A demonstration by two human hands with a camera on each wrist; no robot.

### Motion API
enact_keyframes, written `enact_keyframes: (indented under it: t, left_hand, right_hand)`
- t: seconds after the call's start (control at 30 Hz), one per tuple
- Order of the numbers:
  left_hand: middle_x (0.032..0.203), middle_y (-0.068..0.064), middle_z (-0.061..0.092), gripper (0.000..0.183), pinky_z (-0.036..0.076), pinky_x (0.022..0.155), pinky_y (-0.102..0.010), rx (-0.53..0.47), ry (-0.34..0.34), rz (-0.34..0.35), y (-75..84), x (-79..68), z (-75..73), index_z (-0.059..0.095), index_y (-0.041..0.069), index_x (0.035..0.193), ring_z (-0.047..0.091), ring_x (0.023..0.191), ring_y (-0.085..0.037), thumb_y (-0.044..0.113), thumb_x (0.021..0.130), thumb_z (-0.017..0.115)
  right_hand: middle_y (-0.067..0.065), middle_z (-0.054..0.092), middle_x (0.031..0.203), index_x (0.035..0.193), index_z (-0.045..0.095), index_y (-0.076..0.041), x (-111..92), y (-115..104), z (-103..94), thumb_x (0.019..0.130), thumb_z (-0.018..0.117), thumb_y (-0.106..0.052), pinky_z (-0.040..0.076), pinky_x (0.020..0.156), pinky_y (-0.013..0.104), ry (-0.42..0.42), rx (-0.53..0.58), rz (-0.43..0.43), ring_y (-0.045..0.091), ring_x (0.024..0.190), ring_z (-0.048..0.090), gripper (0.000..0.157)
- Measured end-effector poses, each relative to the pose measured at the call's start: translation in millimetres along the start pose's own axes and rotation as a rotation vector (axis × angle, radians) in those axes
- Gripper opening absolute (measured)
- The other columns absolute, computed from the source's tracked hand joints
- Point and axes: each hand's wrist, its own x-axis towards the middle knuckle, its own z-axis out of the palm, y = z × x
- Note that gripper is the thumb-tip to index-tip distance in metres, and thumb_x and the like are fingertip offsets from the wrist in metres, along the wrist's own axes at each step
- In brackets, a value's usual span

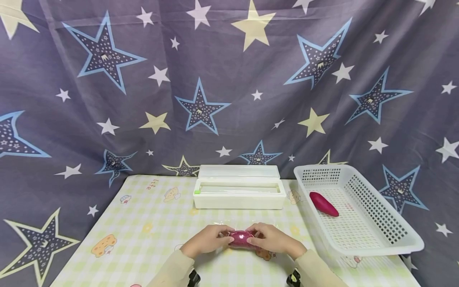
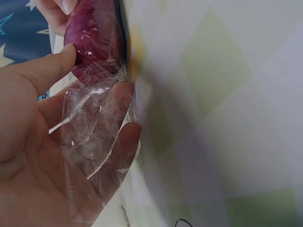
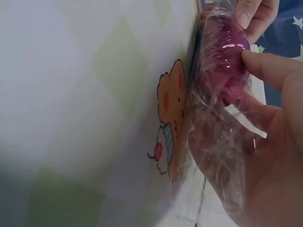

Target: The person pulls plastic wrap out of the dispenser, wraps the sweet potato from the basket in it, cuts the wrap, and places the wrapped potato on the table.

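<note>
A purple-red sweet potato (image 1: 241, 238), wrapped in clear cling film (image 2: 90, 142), lies low over the table between both hands. My left hand (image 1: 210, 240) holds its left end, thumb on the near side and fingers beyond and beneath. At the other end my right hand (image 1: 271, 238) grips it the same way. Loose, crumpled film trails from both ends across the palms, as the left wrist and right wrist views show. The film is drawn tight and shiny over the sweet potato's middle.
A white cling film box (image 1: 239, 199) stands behind the hands, lid raised, a roll inside. To the right, a white plastic basket (image 1: 373, 251) holds a second, bare sweet potato (image 1: 324, 204). The checked tablecloth (image 1: 143, 247) meets a starry curtain (image 1: 222, 147) at the back.
</note>
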Motion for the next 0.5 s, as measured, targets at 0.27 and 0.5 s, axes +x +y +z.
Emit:
enact_keyframes:
  t: [0.27, 0.5]
  left_hand:
    - [0.109, 0.004, 0.069, 0.036, 0.051, 0.092, -0.044, -0.003, -0.042, -0.014, 0.9, 3.8, -3.7, 0.068, 0.011, 0.128, 0.062, 0.100, -0.014, 0.033, 0.101, 0.061]
    - [0.108, 0.001, 0.070, 0.034, 0.049, 0.090, -0.046, -0.034, -0.069, -0.025, 1.7, 8.7, -6.6, 0.069, 0.008, 0.127, 0.059, 0.095, -0.015, 0.029, 0.101, 0.059]
  right_hand:
    - [0.002, 0.062, 0.120, 0.134, 0.061, -0.011, 0.8, 4.1, 1.7, 0.101, 0.062, -0.027, 0.053, 0.078, 0.028, 0.034, -0.004, -0.052, 0.010, 0.094, 0.060, 0.036]
    - [0.000, 0.060, 0.119, 0.131, 0.059, -0.016, 0.2, 1.3, 4.8, 0.094, 0.073, -0.027, 0.053, 0.079, 0.026, 0.029, 0.014, -0.076, 0.010, 0.095, 0.061, 0.041]
